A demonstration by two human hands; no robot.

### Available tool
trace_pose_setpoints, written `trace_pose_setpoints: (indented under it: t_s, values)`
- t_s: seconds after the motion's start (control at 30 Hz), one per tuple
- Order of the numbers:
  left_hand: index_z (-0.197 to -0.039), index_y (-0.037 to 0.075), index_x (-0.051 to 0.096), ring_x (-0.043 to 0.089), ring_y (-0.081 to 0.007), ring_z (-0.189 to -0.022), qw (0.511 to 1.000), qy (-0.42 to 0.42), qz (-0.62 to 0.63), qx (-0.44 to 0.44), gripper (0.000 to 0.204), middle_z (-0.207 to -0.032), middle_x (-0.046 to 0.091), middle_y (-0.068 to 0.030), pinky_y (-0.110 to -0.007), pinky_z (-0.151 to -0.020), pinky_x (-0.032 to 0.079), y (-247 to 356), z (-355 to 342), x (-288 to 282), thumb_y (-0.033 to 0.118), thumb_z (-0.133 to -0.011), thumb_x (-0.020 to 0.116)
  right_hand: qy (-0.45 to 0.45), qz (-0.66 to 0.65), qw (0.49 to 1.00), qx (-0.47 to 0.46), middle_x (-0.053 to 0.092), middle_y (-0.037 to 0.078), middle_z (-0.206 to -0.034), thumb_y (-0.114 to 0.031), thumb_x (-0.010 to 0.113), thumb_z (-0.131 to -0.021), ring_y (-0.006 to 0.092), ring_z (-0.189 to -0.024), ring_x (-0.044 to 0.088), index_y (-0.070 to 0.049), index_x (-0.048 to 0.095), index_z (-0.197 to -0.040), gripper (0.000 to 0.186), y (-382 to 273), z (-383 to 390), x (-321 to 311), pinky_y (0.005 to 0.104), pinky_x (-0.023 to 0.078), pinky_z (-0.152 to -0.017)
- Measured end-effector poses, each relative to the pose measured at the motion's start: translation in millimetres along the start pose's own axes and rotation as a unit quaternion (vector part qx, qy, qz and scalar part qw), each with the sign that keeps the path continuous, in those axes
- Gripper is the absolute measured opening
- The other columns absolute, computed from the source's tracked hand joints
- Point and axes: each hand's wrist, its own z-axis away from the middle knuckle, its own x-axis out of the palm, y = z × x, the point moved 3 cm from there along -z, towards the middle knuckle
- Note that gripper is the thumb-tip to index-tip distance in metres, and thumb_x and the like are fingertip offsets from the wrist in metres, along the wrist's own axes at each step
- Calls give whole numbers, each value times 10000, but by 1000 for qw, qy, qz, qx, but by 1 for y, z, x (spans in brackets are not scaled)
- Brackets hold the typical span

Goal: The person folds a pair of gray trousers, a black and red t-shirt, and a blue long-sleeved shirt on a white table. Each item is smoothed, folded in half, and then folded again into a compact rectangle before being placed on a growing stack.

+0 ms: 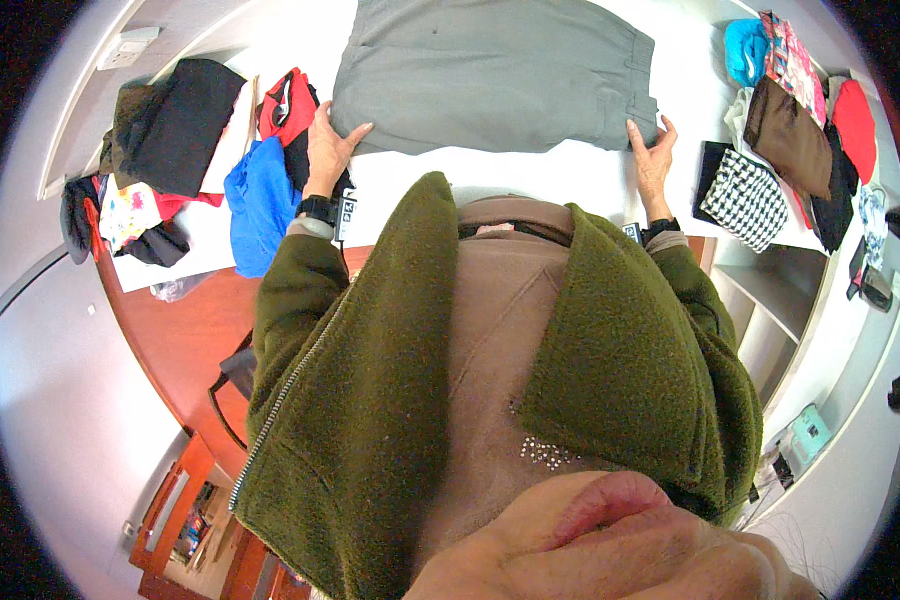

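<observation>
A grey garment with an elasticated waistband (495, 75) lies spread on the white tabletop (410, 180). At its near left corner, my left hand (332, 150) touches the fabric, thumb and fingers spread apart. My right hand (652, 158) rests at the near right corner by the waistband, also with thumb and fingers apart. Dark watches or bands circle both wrists. Small white tags with dark markings sit beside each wrist, partly hidden by the sleeves of the green jacket.
Piled clothes flank the grey garment: black (180, 125), red (285, 105) and blue (255, 205) at left; brown (785, 130), houndstooth (740, 200), red (850, 130) and turquoise (745, 50) at right. Below are wooden furniture (165, 300) and open shelving (760, 300).
</observation>
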Motion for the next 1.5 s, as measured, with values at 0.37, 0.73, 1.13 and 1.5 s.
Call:
trace_pose_setpoints:
  t_s: [0.37,0.73,1.13,1.5]
  values:
    - [-1388,44,295,636,-409,-907,985,-142,65,-77,851,-891,632,-262,-440,-817,499,-5,20,16,192,-716,797,-68,80,992,-65,622,220,-1091,-305,799,-744,301,-962,647,-114,378,-1372,780,7,-32,-11,376,521,-819]
    - [-1429,51,253,575,-384,-987,996,-76,-52,0,878,-987,581,-256,-459,-839,470,24,49,-3,192,-715,743,90,302,922,-223,546,200,-1206,-385,770,-726,338,-1109,514,-88,454,-1335,747,-7,-22,-36,442,416,-933]
    - [-1402,54,375,331,-320,-1355,855,-128,-4,502,628,-1465,342,-169,-447,-1101,298,200,-9,89,370,-897,574,-192,281,871,-356,299,101,-1503,-528,465,-925,285,-1400,252,-221,327,-1455,628,-84,-2,79,568,197,-1099]
    - [-1466,262,314,204,-259,-1424,926,-91,-120,347,640,-1539,240,-88,-565,-1127,120,125,-19,95,547,-914,469,-153,402,835,-343,213,17,-1553,-531,366,-962,258,-1440,148,-276,279,-1480,584,-53,7,73,564,128,-1131]
